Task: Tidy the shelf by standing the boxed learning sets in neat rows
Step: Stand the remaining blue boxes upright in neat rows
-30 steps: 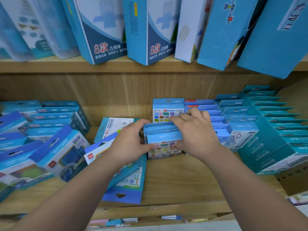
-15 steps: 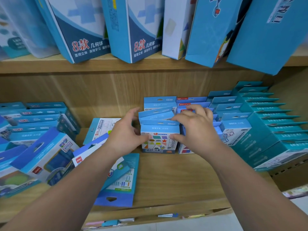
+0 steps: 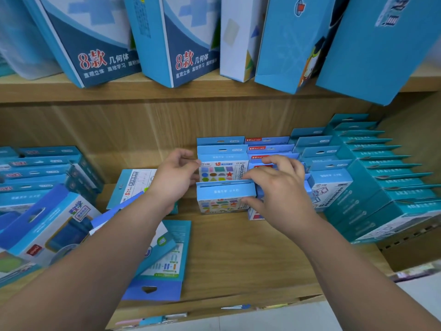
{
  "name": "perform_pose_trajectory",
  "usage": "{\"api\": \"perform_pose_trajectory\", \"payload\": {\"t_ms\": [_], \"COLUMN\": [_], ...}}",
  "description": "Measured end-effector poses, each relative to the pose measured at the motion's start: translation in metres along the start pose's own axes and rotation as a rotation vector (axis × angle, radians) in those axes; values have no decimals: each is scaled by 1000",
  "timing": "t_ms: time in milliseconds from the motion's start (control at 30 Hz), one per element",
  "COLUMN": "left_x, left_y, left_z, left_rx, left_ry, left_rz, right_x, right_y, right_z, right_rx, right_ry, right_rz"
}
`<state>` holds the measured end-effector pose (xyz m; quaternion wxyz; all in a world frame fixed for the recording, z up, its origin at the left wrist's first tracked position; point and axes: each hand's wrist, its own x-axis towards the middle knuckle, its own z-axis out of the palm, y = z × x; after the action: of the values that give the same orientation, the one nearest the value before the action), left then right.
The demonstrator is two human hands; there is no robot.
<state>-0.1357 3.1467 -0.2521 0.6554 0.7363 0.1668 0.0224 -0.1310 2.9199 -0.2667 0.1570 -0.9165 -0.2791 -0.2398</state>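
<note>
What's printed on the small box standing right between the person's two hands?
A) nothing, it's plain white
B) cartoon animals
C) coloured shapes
C: the front box between the left hand and the right hand shows coloured shapes below its blue top.

Matt wood-grain shelf (image 3: 238,254), smooth printed cardboard boxes (image 3: 225,195), slightly glossy fronts

Front shape-set box (image 3: 225,197) upright mid-shelf; identical boxes (image 3: 222,161) standing in row behind.
</note>
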Motion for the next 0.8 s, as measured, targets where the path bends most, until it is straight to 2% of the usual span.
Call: {"api": "perform_pose_trajectory", "payload": {"t_ms": [167, 267, 400, 800], "left_x": [3, -19, -45, -5], "left_y": [-1, -10, -25, -22], "left_z": [-2, -6, -11, 3], "left_rx": [32, 207, 357, 419], "left_ry": [15, 85, -21, 124], "left_rz": [-14, 137, 286, 274], "right_x": [1, 0, 6, 39], "right_y": [0, 1, 1, 1], "right_z": [1, 2, 7, 15], "right_rx": [-1, 4, 17, -187], "right_ry": [-8, -11, -3, -37], "right_rz": [29, 37, 63, 150]}}
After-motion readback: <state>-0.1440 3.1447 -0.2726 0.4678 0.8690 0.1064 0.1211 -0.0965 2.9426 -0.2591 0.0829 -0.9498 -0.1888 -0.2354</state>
